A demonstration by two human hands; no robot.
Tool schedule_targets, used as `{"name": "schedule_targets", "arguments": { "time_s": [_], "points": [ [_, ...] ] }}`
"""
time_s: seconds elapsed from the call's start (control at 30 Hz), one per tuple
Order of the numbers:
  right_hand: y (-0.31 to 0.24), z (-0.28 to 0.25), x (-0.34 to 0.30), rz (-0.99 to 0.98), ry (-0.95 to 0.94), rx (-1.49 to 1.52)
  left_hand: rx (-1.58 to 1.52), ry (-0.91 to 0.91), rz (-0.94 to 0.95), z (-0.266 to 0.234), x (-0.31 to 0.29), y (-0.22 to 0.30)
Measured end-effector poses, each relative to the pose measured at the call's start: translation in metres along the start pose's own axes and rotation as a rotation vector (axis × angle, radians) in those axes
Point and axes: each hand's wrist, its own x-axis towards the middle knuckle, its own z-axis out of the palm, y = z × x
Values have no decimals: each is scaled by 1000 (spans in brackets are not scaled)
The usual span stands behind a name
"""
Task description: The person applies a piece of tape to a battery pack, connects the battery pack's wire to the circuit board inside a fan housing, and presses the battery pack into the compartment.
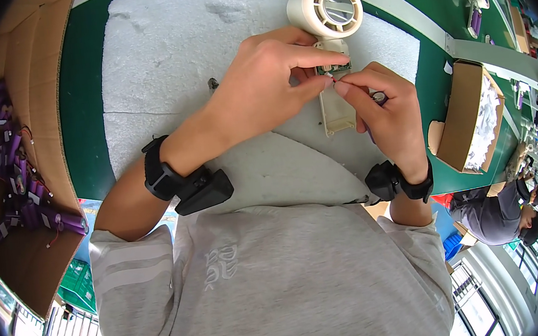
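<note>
The left hand (265, 70) and right hand (390, 103) have fingers (316, 56) close together over the opened handle (342, 125) of a cream fan (303, 10); white foam (171, 47) lies beneath. At left, a carton (27, 265) contains purple cells (71, 221); at right stands a smaller box (464, 114).

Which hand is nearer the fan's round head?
Left. The left hand is just below and left of the round head; the right hand is lower, beside the opened handle.
</note>
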Motion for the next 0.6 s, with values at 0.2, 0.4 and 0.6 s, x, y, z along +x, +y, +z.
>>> {"name": "schedule_targets", "arguments": {
  "time_s": [0.2,0.4,0.6],
  "points": [
    [7,3,1,-106,39,-129,-3,7,22,1,0,-3],
    [6,12,-5,-358,134,-418,26,46,79,4,0,-4],
    [3,18,-7,-438,204,-488,47,44,113,4,0,-7]
  ]
}}
